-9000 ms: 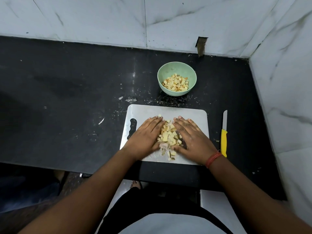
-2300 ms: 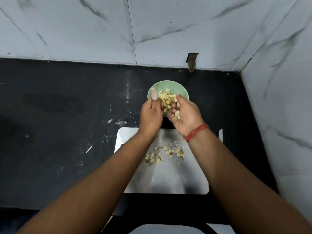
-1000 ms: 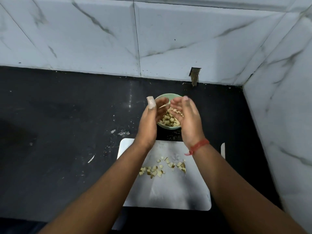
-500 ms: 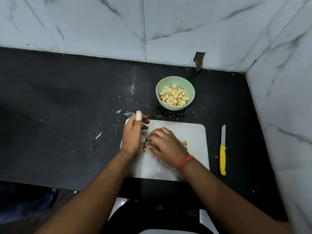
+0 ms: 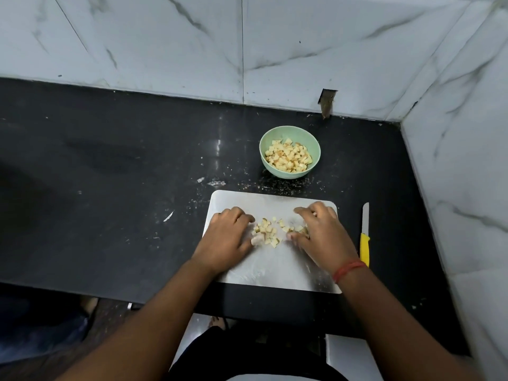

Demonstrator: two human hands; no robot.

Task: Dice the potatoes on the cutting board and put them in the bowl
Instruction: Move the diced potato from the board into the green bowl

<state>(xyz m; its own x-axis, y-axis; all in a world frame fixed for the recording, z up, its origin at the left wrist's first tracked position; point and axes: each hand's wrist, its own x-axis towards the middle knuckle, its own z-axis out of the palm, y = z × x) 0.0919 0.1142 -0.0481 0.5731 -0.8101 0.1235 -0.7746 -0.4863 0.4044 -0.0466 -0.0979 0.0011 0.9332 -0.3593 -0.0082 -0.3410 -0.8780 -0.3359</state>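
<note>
Your hands have come back down from the bowl [image 5: 290, 152], which now holds most of the potato cubes, and they bracket the last scatter of dice [image 5: 270, 232] on the cutting board [image 5: 275, 268]. Your left hand [image 5: 226, 237] and right hand [image 5: 321, 232] rest there with fingers loosely bent, gripping nothing, herding the cubes together. The knife [image 5: 364, 237] lies aside, so cutting looks finished; one more scoop should clear the board.

A speckled black stone countertop [image 5: 115, 166] meets white, grey-veined marble wall tiles [image 5: 154, 42] at a corner; a small brown notch [image 5: 326, 103], possibly a gap, interrupts the backsplash.
</note>
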